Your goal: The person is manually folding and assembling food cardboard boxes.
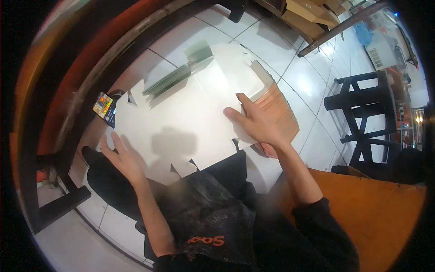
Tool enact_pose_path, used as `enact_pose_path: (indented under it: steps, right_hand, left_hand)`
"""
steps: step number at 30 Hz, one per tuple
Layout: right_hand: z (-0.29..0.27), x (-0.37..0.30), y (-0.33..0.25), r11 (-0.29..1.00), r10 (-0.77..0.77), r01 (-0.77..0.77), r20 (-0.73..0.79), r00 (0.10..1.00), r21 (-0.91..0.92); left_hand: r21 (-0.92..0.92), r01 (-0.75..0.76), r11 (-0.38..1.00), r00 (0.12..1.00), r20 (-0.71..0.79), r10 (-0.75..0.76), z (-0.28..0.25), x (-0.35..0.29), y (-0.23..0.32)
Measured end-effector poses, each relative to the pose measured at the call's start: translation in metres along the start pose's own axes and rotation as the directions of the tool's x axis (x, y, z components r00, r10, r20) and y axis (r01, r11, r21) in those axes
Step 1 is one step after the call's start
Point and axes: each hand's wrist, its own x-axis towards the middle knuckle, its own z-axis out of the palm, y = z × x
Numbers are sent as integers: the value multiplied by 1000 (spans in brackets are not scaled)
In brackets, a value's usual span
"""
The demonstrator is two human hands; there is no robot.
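A large white cardboard sheet [195, 113] with notched edges lies across my lap, a shadow falling on its middle. Narrow grey-green folded pieces [167, 82] stand at its far side; whether they join the sheet is unclear. My left hand [122, 158] is beside the sheet's left edge, thumb and forefinger apart, nothing visible between them. My right hand [258, 124] lies over the sheet's right part, thumb and forefinger spread on top; its other fingers are mostly hidden. Next to it, on the right, is a stack of thin brown sheets [283, 111].
A colourful small packet [104, 106] lies beyond the sheet's left corner. Dark wooden framing [68, 204] runs along the left. Black stools [362, 106] stand on the white tiled floor [308, 81] at right. An orange-brown surface [362, 213] is by my right elbow; cardboard boxes [312, 16] sit at the far side.
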Motion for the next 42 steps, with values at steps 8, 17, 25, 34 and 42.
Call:
enact_pose_path:
  steps: [8,17,25,34,42]
  right_hand:
    - [4,-9,-28,984,164,-166,43,986,62]
    - [-22,-2,-2,849,-360,380,125,925,-366]
    - [-55,-19,41,-150,-460,716,689,560,-681]
    - [-45,-9,34,55,-570,800,639,517,-598]
    - [-36,13,-11,736,-203,440,452,868,-514]
  left_hand:
    - [104,231,967,959,143,-244,-8,-5,-48]
    - [40,173,984,964,196,-177,-35,2,-28]
    - [35,223,974,953,201,-225,-31,4,-21]
    - [26,138,990,970,197,-141,-35,16,2]
    - [-43,104,994,980,173,-95,-36,13,8]
